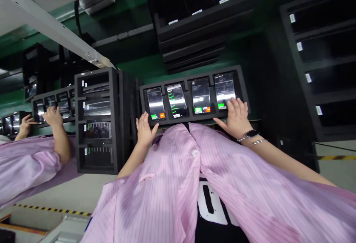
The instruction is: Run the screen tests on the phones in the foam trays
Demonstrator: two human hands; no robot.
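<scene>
In front of me lies a black foam tray (241, 81) with several smartphones in its slots, screens up. The leftmost phone (155, 103) shows a green and an orange button. Beside it, a phone (177, 101) has a list of green marks. Another phone (201, 95) again has green and orange at the bottom, and the rightmost phone (224, 88) has a green button. My left hand (145, 128) rests open at the tray's front left corner. My right hand (237, 117) is open, fingers spread, over the front right corner close to the rightmost phone. Neither hand holds anything.
On the left, a stack of black trays (114, 124) holds more screens. Behind stands another tray stack (194, 31) on the green bench. A large slotted tray (303, 76) is at right. A white beam (63, 31) crosses the upper left. A co-worker's hand (52, 117) touches another tray.
</scene>
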